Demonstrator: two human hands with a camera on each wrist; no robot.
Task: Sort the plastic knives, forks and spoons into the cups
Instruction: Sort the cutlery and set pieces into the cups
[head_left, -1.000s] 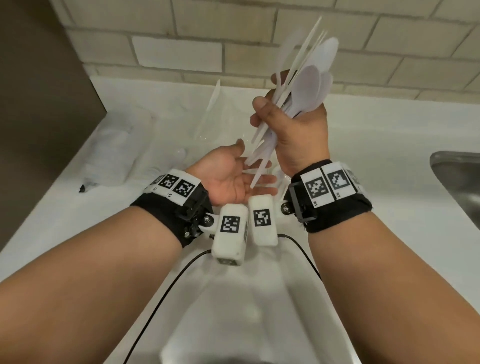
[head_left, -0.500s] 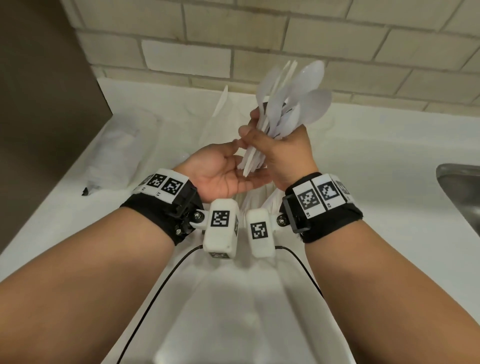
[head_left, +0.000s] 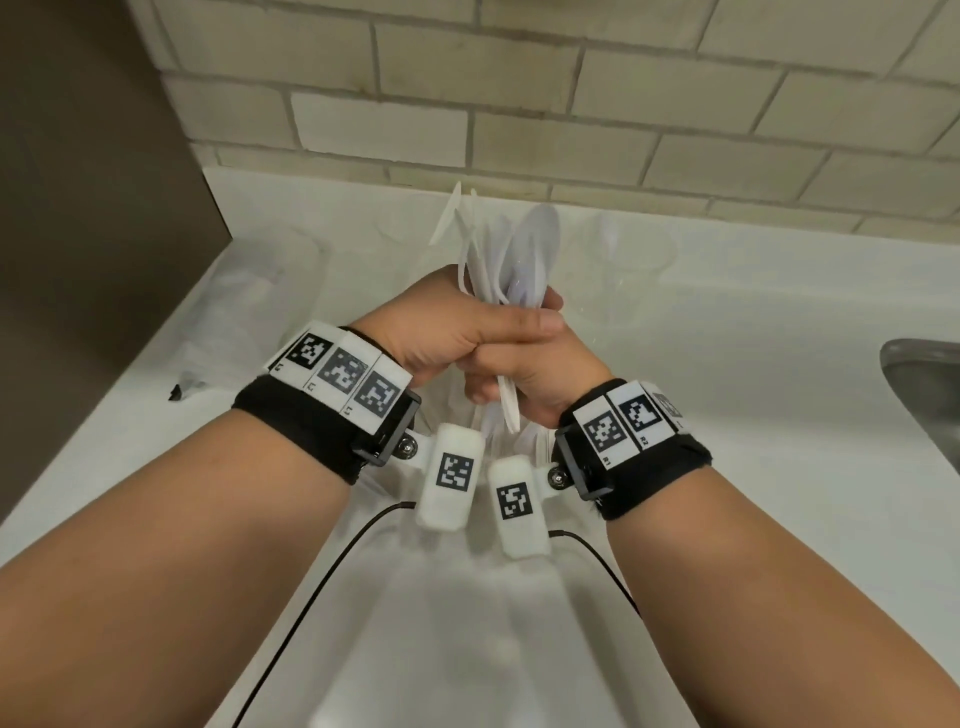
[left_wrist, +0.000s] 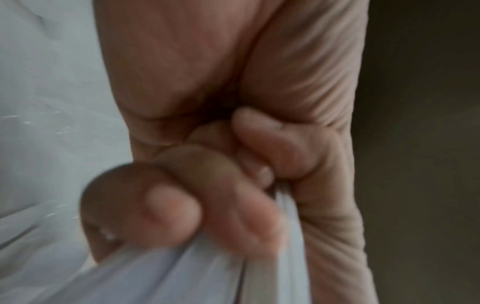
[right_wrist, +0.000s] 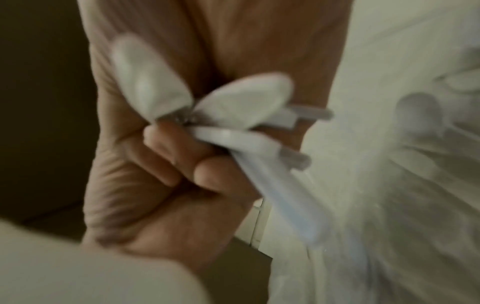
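A bundle of white plastic cutlery stands upright between both hands above the white counter; spoon bowls and thin tips fan out at its top. My left hand wraps round the bundle's middle, thumb across the front. Just below it, my right hand grips the handles. In the left wrist view my curled fingers close on the white handles. The right wrist view shows my fingers holding spoons. Faint clear cups stand behind the bundle near the wall.
A steel sink edges in at the right. A brown panel bounds the counter on the left, and a brick wall runs behind. Crumpled clear plastic and a small black item lie at the left.
The right hand has brought the bundle down from high in front of the wall. The left hand, earlier an open palm under the handles, now wraps round the bundle.
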